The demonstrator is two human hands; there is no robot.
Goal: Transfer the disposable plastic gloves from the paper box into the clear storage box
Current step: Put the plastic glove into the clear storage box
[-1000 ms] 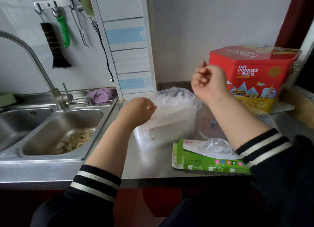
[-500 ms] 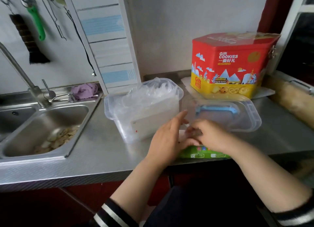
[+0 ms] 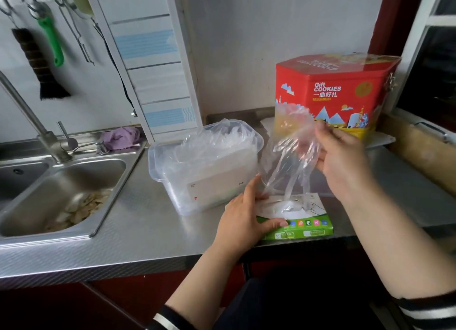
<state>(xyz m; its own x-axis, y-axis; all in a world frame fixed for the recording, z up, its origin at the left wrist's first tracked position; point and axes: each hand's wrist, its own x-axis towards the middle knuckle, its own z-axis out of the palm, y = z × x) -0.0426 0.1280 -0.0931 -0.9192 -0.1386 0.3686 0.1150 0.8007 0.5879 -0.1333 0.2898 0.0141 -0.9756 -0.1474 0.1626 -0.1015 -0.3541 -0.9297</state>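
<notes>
Right hand [image 3: 343, 162] has just come up, fingers pinching gloves [image 3: 291, 157] drawn from the paper box [image 3: 303, 227]; left hand [image 3: 243, 218] grips that box. Next stop: the clear box [image 3: 207, 164], already well filled.

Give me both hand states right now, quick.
Left hand: holding the green paper box down, thumb along its front.
Right hand: closed, pinching a clear plastic glove lifted above the box.
</notes>
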